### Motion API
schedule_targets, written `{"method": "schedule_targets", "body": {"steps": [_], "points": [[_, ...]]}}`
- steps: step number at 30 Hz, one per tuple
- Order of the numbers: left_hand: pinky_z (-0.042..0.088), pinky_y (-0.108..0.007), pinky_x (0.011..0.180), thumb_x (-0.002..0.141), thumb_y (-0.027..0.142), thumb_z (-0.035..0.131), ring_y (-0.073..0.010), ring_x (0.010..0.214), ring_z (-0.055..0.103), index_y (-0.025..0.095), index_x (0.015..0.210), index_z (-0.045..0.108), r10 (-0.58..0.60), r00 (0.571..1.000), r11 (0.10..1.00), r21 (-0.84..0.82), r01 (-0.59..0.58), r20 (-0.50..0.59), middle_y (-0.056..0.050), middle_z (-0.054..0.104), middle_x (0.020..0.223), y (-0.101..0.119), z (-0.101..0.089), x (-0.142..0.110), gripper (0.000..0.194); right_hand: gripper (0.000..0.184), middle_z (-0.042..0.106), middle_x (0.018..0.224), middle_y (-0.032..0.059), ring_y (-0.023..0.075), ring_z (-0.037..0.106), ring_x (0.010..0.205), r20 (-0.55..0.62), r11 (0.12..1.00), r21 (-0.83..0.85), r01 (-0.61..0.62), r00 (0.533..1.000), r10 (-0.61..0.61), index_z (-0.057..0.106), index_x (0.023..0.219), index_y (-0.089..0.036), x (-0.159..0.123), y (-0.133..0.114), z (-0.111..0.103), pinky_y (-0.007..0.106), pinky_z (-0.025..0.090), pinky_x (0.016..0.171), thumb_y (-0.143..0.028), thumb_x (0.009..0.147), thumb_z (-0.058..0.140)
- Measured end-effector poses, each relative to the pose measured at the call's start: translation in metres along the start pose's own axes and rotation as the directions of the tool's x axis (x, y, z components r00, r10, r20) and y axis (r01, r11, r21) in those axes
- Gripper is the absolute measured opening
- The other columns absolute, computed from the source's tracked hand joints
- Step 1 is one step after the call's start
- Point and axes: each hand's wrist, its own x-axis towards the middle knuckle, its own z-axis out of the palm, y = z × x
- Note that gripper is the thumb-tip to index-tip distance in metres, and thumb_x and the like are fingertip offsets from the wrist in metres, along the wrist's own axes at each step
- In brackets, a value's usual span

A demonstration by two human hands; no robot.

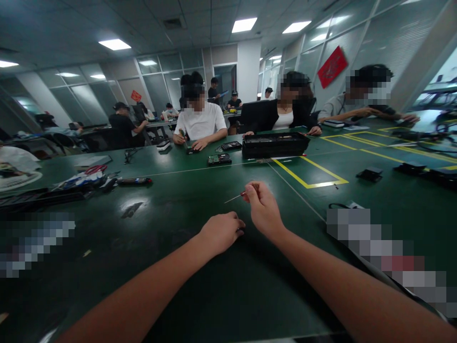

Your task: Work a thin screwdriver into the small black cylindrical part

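Over the glossy green tabletop [232, 295], the right hand [264, 207] pinches a red-handled, thin-shafted screwdriver [243, 193]; the left hand [219, 232] curls rounded, contents, if any, impossible to tell.

right hand [263, 207]: pinches slim red-handled screwdriver [243, 194] with thin metal shaft, tip leftward | left hand [219, 232]: just beside, fingers curled, contents unclear | below: glossy green tabletop [217, 295] | beyond: long black open box [274, 146], seated white-shirted person [202, 119] | left: dark cylindrical red-ended tool [134, 181] | right: yellow tape outline [310, 185]
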Motion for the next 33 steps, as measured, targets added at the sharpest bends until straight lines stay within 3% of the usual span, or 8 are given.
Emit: {"method": "schedule_targets", "body": {"steps": [6,9,11,14,17,19,22,33], "points": [[0.049,-0.037,0.082,0.091,0.029,0.057,-0.0277,0.093,0.064,0.021,0.108,0.076,0.010,1.000,0.994,-0.109,-0.013,-0.021,-0.011,0.069,0.100,-0.005,-0.006,-0.001,0.026,0.026,0.066,0.086,0.0044,0.0207,0.064,0.080,0.000,1.000,0.012,-0.014,1.000,0.014,0.057,0.097,-0.023,0.001,0.003,0.000,0.036,0.048,0.076,-0.045,0.099,0.044],[0.048,-0.036,0.085,0.091,0.031,0.059,-0.0252,0.095,0.063,0.024,0.103,0.077,-0.029,0.995,0.941,-0.337,-0.006,-0.097,-0.008,0.071,0.100,-0.013,-0.017,-0.008,0.023,0.026,0.066,0.085,0.0039,0.0204,0.063,0.080,-0.009,1.000,0.014,-0.008,1.000,0.008,0.056,0.097,-0.022,0.002,0.004,0.000,0.037,0.048,0.077,-0.045,0.099,0.044],[0.048,-0.032,0.076,0.090,0.035,0.061,-0.0216,0.085,0.062,0.024,0.102,0.077,-0.163,0.981,0.828,-0.555,0.079,-0.103,-0.007,0.070,0.096,-0.023,-0.026,-0.013,0.023,0.026,0.066,0.085,0.0038,0.0203,0.063,0.080,-0.006,1.000,0.013,-0.008,1.000,0.008,0.057,0.097,-0.022,0.002,0.003,0.000,0.036,0.048,0.077,-0.046,0.099,0.044],[0.044,-0.023,0.056,0.091,0.037,0.063,-0.0131,0.066,0.055,0.019,0.102,0.074,-0.413,0.910,0.371,-0.916,0.151,-0.017,-0.006,0.064,0.088,-0.043,-0.041,-0.023,0.023,0.027,0.067,0.087,0.0043,0.0208,0.063,0.082,0.013,1.000,0.009,-0.022,1.000,0.022,0.057,0.097,-0.023,0.001,0.001,-0.002,0.036,0.048,0.077,-0.046,0.099,0.044],[0.047,-0.019,0.053,0.095,0.031,0.059,-0.0090,0.061,0.052,0.016,0.098,0.068,-0.528,0.842,-0.178,-0.984,0.013,0.106,-0.005,0.058,0.085,-0.067,-0.055,-0.038,0.019,0.027,0.067,0.088,0.0043,0.0209,0.063,0.083,0.026,1.000,0.007,-0.028,0.999,0.028,0.058,0.098,-0.023,0.001,0.002,-0.002,0.035,0.048,0.077,-0.046,0.099,0.043],[0.050,-0.019,0.053,0.097,0.030,0.055,-0.0089,0.060,0.053,0.015,0.096,0.066,-0.576,0.803,-0.335,-0.940,-0.063,0.152,-0.004,0.056,0.083,-0.083,-0.062,-0.050,0.019,0.027,0.066,0.087,0.0039,0.0205,0.063,0.082,0.029,1.000,0.008,-0.030,0.999,0.030,0.058,0.098,-0.023,0.001,0.003,-0.001,0.035,0.048,0.077,-0.046,0.099,0.043],[0.052,-0.019,0.052,0.098,0.029,0.052,-0.0098,0.061,0.054,0.014,0.095,0.064,-0.670,0.730,-0.357,-0.921,-0.157,0.135,-0.005,0.056,0.081,-0.103,-0.069,-0.073,0.019,0.026,0.066,0.086,0.0039,0.0204,0.063,0.081,0.042,0.999,0.003,-0.040,0.998,0.040,0.057,0.097,-0.023,0.001,0.004,0.000,0.035,0.048,0.077,-0.045,0.099,0.043],[0.048,-0.016,0.051,0.103,0.027,0.040,-0.0079,0.059,0.049,0.017,0.086,0.060,-0.899,0.437,-0.146,-0.948,-0.282,0.008,0.001,0.060,0.070,-0.137,-0.094,-0.161,0.028,0.028,0.066,0.085,0.0039,0.0203,0.062,0.080,0.076,0.999,-0.008,-0.052,0.996,0.052,0.057,0.097,-0.023,0.001,0.008,0.003,0.035,0.047,0.074,-0.048,0.099,0.043]]}}
